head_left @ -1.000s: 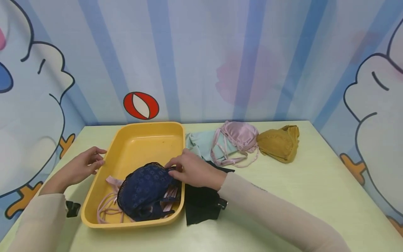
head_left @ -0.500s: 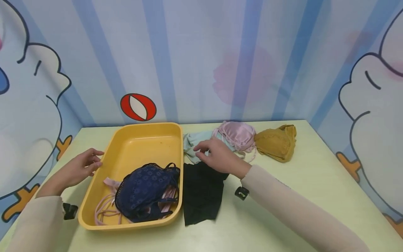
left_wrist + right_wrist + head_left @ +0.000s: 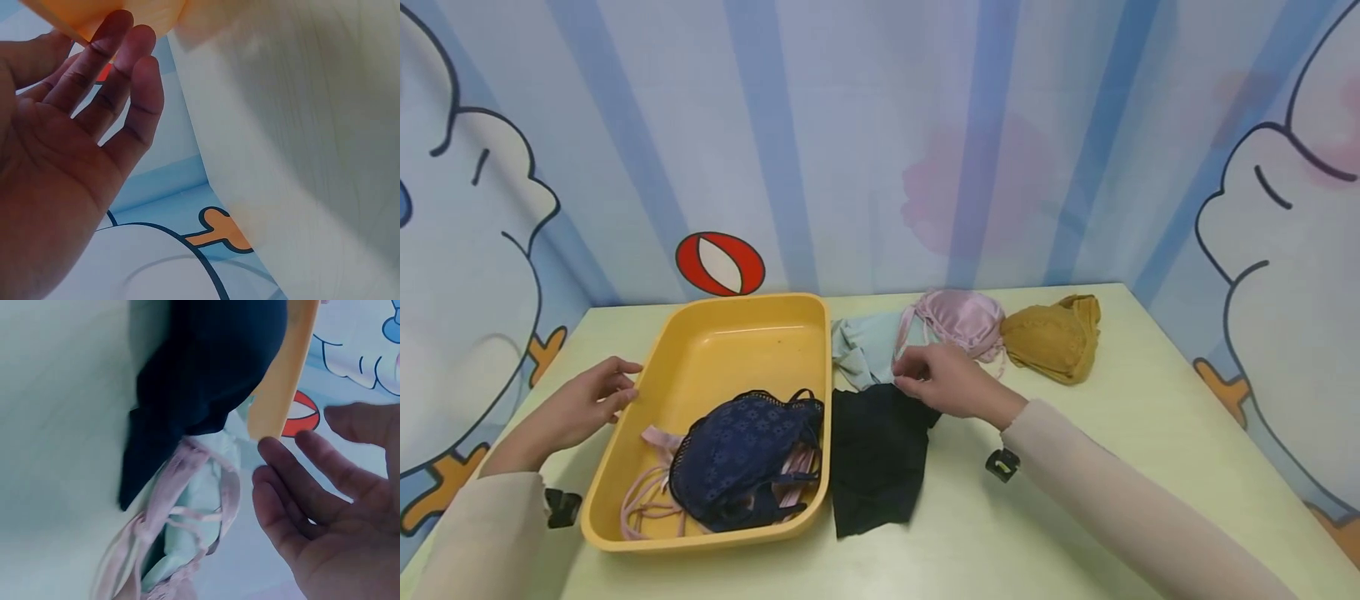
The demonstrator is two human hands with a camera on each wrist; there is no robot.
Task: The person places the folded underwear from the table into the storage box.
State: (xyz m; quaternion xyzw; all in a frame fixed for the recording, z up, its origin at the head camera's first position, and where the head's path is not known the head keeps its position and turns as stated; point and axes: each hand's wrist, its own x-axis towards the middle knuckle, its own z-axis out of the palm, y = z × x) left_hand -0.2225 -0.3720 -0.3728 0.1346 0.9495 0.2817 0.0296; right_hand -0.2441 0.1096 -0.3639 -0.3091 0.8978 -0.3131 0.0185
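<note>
In the head view my left hand (image 3: 583, 406) is at the left rim of a yellow tray (image 3: 658, 367). The left wrist view has its fingertips at the tray's outer wall (image 3: 164, 14), loosely bent. A navy lace bra (image 3: 737, 467) lies in the front of the tray, over pink straps (image 3: 643, 500). My right hand (image 3: 951, 379) hovers over the back of a black garment (image 3: 876, 467), beside the straps of a pink satin bra (image 3: 966, 317). Its fingers are loosely bent around nothing in the right wrist view.
Mint-green fabric (image 3: 868, 342) lies behind the black garment, partly under the pink bra. A mustard bra (image 3: 1052, 337) is at the back right. Printed curtain walls (image 3: 880, 150) close off the table's back and sides.
My right hand has left the navy bra in the tray and moved right, over the black garment. The navy bra stays in the tray; my left hand keeps its place at the rim.
</note>
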